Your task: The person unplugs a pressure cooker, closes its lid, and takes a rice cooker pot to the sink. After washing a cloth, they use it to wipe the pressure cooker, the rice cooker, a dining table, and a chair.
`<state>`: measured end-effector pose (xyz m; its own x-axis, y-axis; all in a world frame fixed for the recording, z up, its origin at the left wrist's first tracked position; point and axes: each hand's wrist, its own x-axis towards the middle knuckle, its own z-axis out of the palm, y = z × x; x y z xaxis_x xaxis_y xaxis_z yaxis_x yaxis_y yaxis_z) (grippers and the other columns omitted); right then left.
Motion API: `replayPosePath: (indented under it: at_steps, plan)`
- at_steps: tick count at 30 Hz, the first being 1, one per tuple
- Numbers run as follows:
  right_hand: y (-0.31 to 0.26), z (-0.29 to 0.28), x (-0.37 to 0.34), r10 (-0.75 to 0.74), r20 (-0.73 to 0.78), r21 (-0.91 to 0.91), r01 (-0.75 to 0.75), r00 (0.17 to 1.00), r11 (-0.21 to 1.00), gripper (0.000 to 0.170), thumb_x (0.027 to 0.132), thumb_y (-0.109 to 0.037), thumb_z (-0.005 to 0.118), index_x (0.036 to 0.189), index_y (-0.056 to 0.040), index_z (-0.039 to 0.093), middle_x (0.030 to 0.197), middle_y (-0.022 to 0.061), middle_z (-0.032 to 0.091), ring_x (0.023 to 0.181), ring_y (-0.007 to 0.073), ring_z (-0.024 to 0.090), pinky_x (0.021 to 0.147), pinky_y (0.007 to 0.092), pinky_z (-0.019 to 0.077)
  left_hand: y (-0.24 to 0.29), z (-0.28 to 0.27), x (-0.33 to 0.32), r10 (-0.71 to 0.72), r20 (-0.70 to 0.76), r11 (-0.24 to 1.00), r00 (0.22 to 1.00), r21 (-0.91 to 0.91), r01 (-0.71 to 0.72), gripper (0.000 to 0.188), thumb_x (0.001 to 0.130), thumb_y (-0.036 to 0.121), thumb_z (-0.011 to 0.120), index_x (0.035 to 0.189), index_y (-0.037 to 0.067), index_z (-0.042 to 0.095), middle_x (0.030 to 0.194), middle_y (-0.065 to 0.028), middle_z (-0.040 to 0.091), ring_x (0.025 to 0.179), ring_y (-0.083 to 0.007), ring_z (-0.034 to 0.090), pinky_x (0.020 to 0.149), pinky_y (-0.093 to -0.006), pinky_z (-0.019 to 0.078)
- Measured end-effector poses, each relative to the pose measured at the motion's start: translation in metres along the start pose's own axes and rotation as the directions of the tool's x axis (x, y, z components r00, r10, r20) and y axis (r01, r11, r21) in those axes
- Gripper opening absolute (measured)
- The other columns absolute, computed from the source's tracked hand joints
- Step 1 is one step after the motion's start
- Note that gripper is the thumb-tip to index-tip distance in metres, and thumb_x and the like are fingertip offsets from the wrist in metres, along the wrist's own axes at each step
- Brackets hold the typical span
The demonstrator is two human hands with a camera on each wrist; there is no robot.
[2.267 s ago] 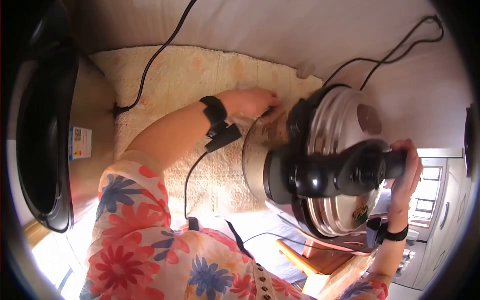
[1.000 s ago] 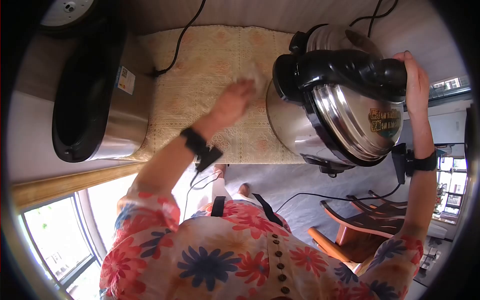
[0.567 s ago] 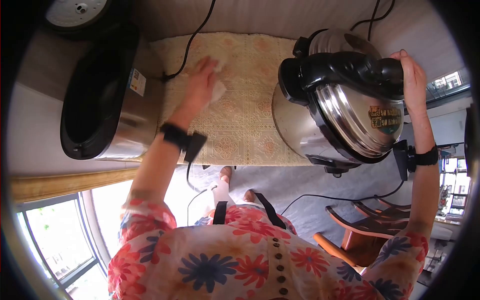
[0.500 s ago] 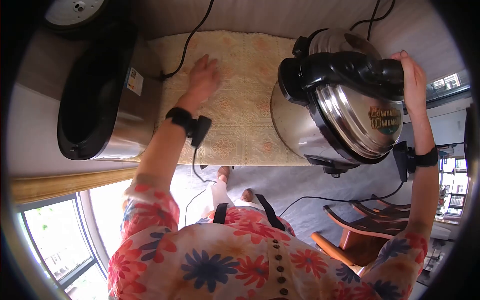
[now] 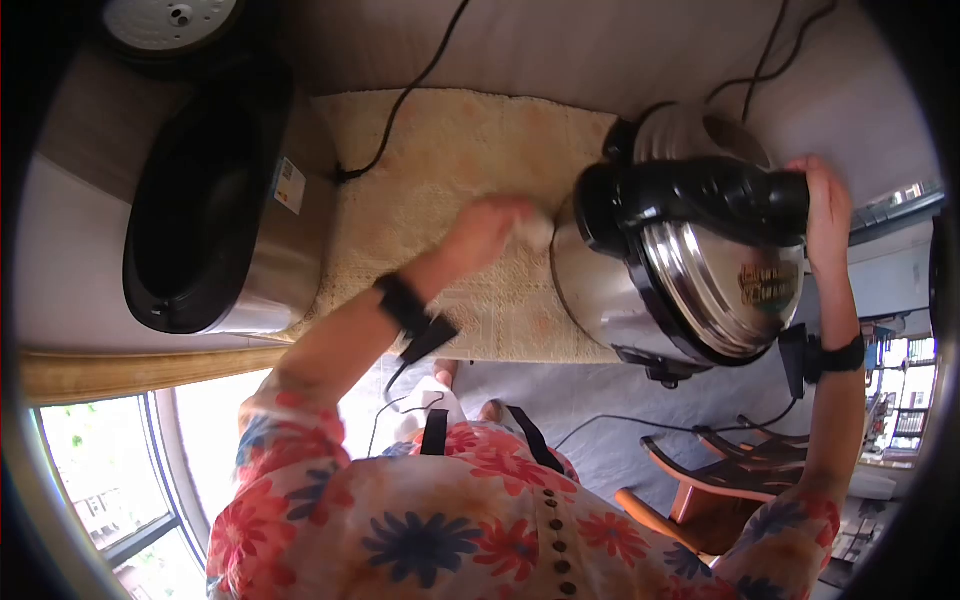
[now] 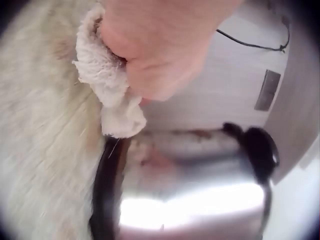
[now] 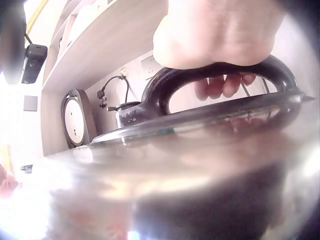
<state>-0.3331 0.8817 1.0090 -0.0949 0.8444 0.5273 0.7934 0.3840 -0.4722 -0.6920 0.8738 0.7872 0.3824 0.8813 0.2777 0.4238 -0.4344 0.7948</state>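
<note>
A white cloth (image 6: 107,75) is bunched in my left hand (image 6: 160,45), whose fingers curl round it in the left wrist view. In the head view that hand (image 5: 487,235) is blurred over the patterned tablecloth (image 5: 450,130), just left of the steel pressure cooker (image 5: 610,290). The cloth's lower end is close to the cooker's dark base rim; whether they touch I cannot tell. My right hand (image 5: 826,215) grips the end of the cooker's black handle (image 5: 700,195). Seen from the right wrist, the right hand (image 7: 220,35) wraps over this handle, fingertips showing beneath. The cooker leans to one side.
At the left stands a steel appliance (image 5: 280,260) with a black open top and a round pale lid plate (image 5: 175,20). A black cord (image 5: 400,100) runs from it towards the wall. A wooden chair (image 5: 700,510) is on the floor below the cooker.
My left hand has moved from beside the left appliance rightwards to the cooker's side. The right hand keeps its grip on the handle. The whole head view has shifted slightly.
</note>
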Motion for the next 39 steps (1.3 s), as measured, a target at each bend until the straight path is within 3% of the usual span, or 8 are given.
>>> replayPosePath:
  at_steps: [3, 10, 24, 27, 31, 34, 37, 39]
  plan:
    - [-0.006, 0.000, 0.000, -0.012, -0.018, -0.058, 0.011, 1.000, 0.998, 0.042, 0.092, -0.031, 0.035, 0.083, 0.0016, 0.060, 0.079, 0.0111, 0.060, 0.076, 0.0195, 0.056, 0.075, 0.0300, 0.0415, -0.023, -0.028, 0.080, 0.222, -0.244, 0.927, 0.944, 0.352, -0.127, 0.036, 0.071, -0.001, 0.052, 0.107, -0.001, 0.056, 0.115, -0.0197, 0.053, 0.104, -0.0351, 0.052, 0.087, -0.0366, 0.0441]
    - [-0.032, 0.004, 0.007, 0.021, -0.013, 0.051, -0.021, 1.000, 0.998, 0.043, 0.093, -0.031, 0.033, 0.080, 0.0017, 0.056, 0.074, 0.0076, 0.056, 0.071, 0.0165, 0.051, 0.071, 0.0262, 0.0392, -0.054, -0.015, 0.104, 0.291, -0.088, 0.823, 0.953, 0.531, -0.202, 0.043, 0.062, 0.005, 0.060, 0.105, 0.001, 0.057, 0.112, -0.0169, 0.053, 0.107, -0.0339, 0.048, 0.092, -0.0392, 0.0410]
    - [-0.038, -0.046, -0.050, -0.028, -0.027, -0.065, 0.027, 0.999, 0.998, 0.044, 0.091, -0.036, 0.038, 0.081, 0.0015, 0.059, 0.073, 0.0099, 0.059, 0.072, 0.0194, 0.055, 0.072, 0.0296, 0.0415, 0.095, 0.057, -0.190, 0.285, 0.086, 0.860, 0.955, 0.417, -0.294, 0.039, 0.063, -0.004, 0.054, 0.100, 0.006, 0.061, 0.110, -0.0082, 0.056, 0.110, -0.0256, 0.049, 0.084, -0.0348, 0.0458]
    - [-0.036, -0.053, -0.052, -0.044, 0.065, -0.151, 0.054, 0.997, 0.987, 0.046, 0.091, -0.039, 0.035, 0.086, -0.0009, 0.060, 0.080, 0.0150, 0.060, 0.080, 0.0250, 0.059, 0.073, 0.0320, 0.0421, 0.113, 0.060, -0.230, 0.274, 0.041, 0.931, 0.961, 0.239, -0.276, 0.035, 0.067, -0.003, 0.055, 0.100, 0.006, 0.063, 0.102, -0.0085, 0.060, 0.101, -0.0249, 0.056, 0.082, -0.0323, 0.0461]
    - [-0.057, -0.068, -0.072, -0.326, -0.092, -0.115, 0.315, 0.941, 0.942, 0.025, 0.087, -0.024, 0.051, 0.097, -0.0018, 0.058, 0.089, 0.0118, 0.062, 0.083, 0.0260, 0.059, 0.074, 0.0315, 0.0432, 0.158, 0.034, -0.264, -0.424, 0.047, 0.789, 0.904, -0.471, 0.395, 0.028, 0.084, 0.004, 0.053, 0.111, 0.003, 0.059, 0.095, -0.0065, 0.063, 0.087, -0.0109, 0.057, 0.077, -0.0245, 0.0467]
    - [-0.156, -0.071, -0.158, -0.180, 0.075, 0.231, 0.159, 0.981, 0.960, 0.014, 0.085, -0.007, 0.055, 0.098, -0.0051, 0.059, 0.083, 0.0010, 0.058, 0.071, 0.0038, 0.051, 0.063, 0.0191, 0.0430, 0.172, 0.017, -0.265, -0.491, -0.041, 0.596, 0.870, -0.744, 0.301, 0.033, 0.085, 0.005, 0.052, 0.118, 0.001, 0.052, 0.098, -0.0086, 0.061, 0.086, -0.0134, 0.059, 0.077, -0.0245, 0.0477]
    - [-0.225, -0.028, -0.245, -0.193, 0.587, 0.451, -0.119, 0.786, 0.885, 0.034, 0.075, -0.008, 0.069, 0.106, -0.0043, 0.056, 0.086, 0.0031, 0.058, 0.068, 0.0063, 0.054, 0.059, 0.0209, 0.0456, 0.208, -0.005, -0.268, -0.449, -0.039, 0.350, 0.893, -0.927, 0.136, 0.040, 0.089, 0.011, 0.050, 0.127, 0.002, 0.043, 0.104, -0.0088, 0.059, 0.088, -0.0146, 0.059, 0.077, -0.0251, 0.0488]
    - [-0.247, 0.016, -0.270, -0.212, 0.658, 0.470, -0.174, 0.723, 0.865, 0.037, 0.072, -0.007, 0.071, 0.105, -0.0037, 0.055, 0.089, 0.0049, 0.059, 0.073, 0.0090, 0.056, 0.061, 0.0231, 0.0467, 0.224, -0.010, -0.269, -0.357, 0.041, 0.194, 0.933, -0.974, 0.117, 0.047, 0.091, 0.020, 0.049, 0.133, 0.004, 0.035, 0.113, -0.0099, 0.054, 0.097, -0.0162, 0.056, 0.084, -0.0284, 0.0468]
